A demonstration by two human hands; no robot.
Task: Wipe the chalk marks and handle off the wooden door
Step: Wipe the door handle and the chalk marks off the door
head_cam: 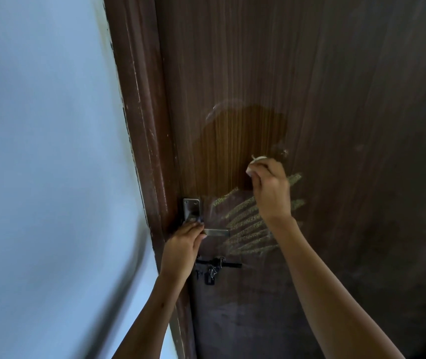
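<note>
A dark brown wooden door [336,86] fills the right of the view. Yellowish chalk marks [245,229] run in slanted streaks right of the metal handle [215,232]. Above them a patch of the door [232,146] looks wet and lighter brown. My right hand [271,193] is pressed to the door above the streaks, shut on a small white cloth [258,159] that peeks out past the fingers. My left hand [183,244] grips the handle at its base, below the steel backplate [192,209].
The door frame [144,125] runs down the left of the door, with a pale blue wall [38,151] beyond it. A black sliding bolt [217,265] with keys hanging from it sits under the handle.
</note>
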